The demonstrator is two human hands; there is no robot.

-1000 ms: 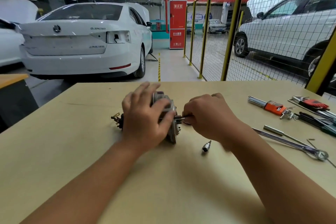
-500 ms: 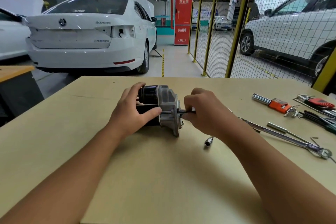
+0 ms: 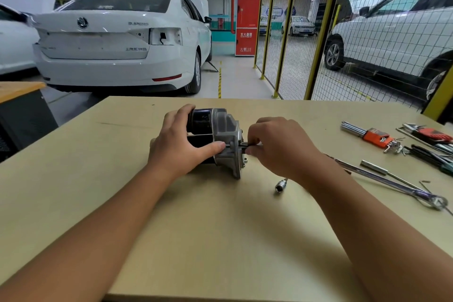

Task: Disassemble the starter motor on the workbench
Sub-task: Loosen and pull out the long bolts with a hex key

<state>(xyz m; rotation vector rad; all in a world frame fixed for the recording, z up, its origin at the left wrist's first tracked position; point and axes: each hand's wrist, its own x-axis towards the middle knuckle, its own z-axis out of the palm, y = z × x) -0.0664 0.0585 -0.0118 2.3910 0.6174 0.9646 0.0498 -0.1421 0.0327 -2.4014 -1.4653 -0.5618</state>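
On the workbench [image 3: 122, 179], the starter motor [image 3: 215, 137] lies lengthwise left-right; left hand [image 3: 179, 144] grips it, right hand [image 3: 277, 147] pinches a thin tool [image 3: 252, 145].

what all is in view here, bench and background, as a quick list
starter motor: one, black body with silver end housing, on its side mid-bench
thin dark tool: one, at the motor's housing end
socket bit: one, silver, loose on the bench right of the motor
long wrench: one, silver, right side
hex key sets: two, orange and red holders, far right
workbench: one, tan
cars: white, several, behind the bench
mesh fence: one, yellow posts, right
left hand: grips the motor body
right hand: fingers pinch the tool
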